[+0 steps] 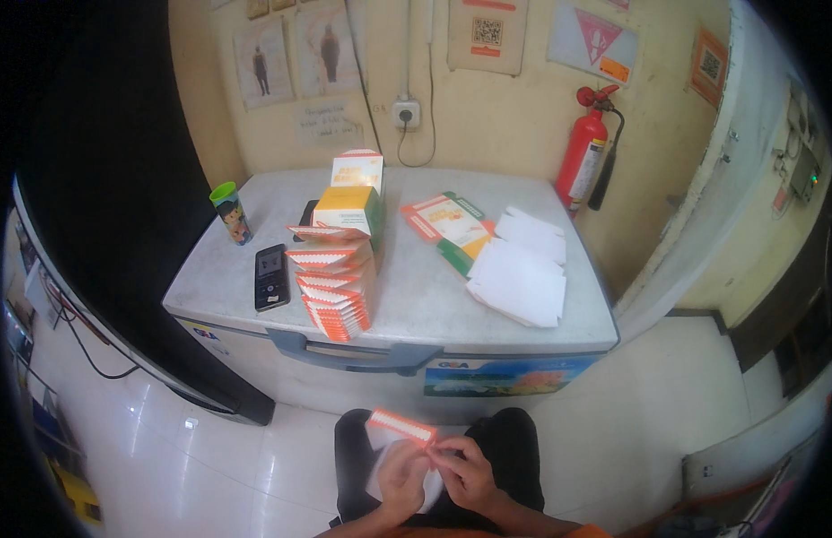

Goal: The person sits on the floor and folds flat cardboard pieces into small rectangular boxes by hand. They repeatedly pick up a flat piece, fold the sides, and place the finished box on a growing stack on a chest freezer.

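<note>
Over my lap, my left hand [403,475] is closed round the lower part of an orange-and-white sachet [400,425] with a zigzag edge. The fingers of my right hand [467,472] pinch its orange right end, close beside the left hand. Something white [431,491] lies under and between the hands; I cannot make out what it is. Ahead on the chest freezer [416,318], a stack of similar orange-and-white sachets [335,291] leans near the front edge. Right behind it stands an open yellow, white and green carton [348,202].
Flattened cartons [523,269] lie on the freezer's right side, some with the white face up. To the left are a phone [271,278] and a green patterned cup [230,213]. A red fire extinguisher [583,152] hangs by the wall; a socket [406,114] holds a plug.
</note>
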The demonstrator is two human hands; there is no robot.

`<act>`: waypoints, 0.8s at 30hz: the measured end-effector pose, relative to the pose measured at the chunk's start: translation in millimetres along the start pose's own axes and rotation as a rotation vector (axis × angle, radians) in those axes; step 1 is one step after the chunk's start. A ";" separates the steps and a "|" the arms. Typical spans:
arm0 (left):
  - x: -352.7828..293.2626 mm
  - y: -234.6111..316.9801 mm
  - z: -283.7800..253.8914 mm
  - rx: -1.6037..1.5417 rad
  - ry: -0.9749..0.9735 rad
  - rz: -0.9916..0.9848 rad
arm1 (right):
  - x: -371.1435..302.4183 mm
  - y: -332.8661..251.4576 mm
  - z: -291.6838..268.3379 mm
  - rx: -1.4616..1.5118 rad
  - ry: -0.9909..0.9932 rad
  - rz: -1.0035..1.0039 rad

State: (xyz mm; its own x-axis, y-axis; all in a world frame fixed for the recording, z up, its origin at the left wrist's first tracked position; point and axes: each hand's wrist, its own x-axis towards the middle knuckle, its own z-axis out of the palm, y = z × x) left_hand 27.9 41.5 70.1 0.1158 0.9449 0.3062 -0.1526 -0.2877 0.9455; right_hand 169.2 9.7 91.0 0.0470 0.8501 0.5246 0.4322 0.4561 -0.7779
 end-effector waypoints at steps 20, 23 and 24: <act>12.9 6.9 -22.0 0.468 -0.374 -0.235 | -8.8 36.2 -25.9 0.230 -0.082 0.420; 10.9 14.7 -21.5 0.445 -0.374 -0.235 | 3.0 23.0 -34.7 0.131 -0.160 0.383; 11.9 18.6 -19.9 0.435 -0.344 -0.195 | 2.5 25.7 -35.3 0.092 -0.140 0.348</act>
State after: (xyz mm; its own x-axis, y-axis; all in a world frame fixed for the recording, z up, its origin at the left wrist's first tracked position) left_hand 6.9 50.5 89.2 0.4244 0.9026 0.0718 0.3119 -0.2201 0.9243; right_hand 212.2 14.2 84.5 0.0510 0.9830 0.1766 0.3292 0.1504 -0.9322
